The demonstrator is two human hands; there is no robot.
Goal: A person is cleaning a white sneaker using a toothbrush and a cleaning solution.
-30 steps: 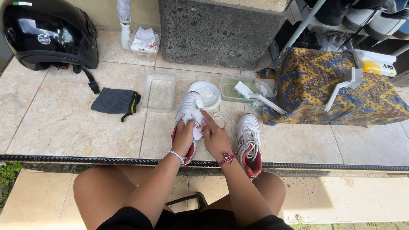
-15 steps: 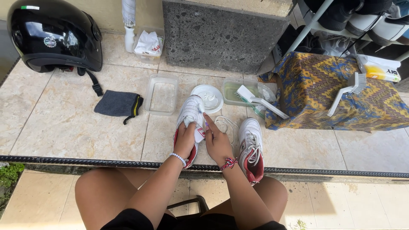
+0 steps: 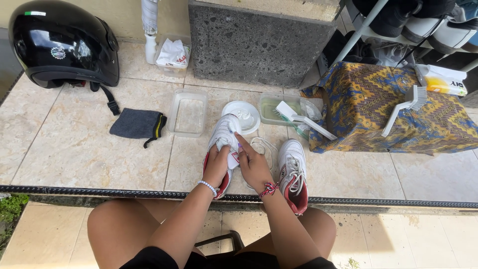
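Two hands work on one white sneaker with red lining point(image 3: 222, 144) that lies on the tiled floor point(image 3: 64, 149) just ahead of the person's knees. The left hand point(image 3: 217, 167) is closed over the shoe's opening, gripping it; the right hand point(image 3: 253, 164) pinches the tongue, index finger stretched toward the toe. A loose white lace point(image 3: 263, 148) lies just right of the hands, between this shoe and the second sneaker point(image 3: 293, 172), which stands apart. Beyond the toe sit a round white lid point(image 3: 245, 113), a clear empty tub point(image 3: 188, 113) and a tub holding a brush point(image 3: 289, 109). Farther left lie a grey cloth point(image 3: 135, 124) and a black helmet point(image 3: 59, 45).
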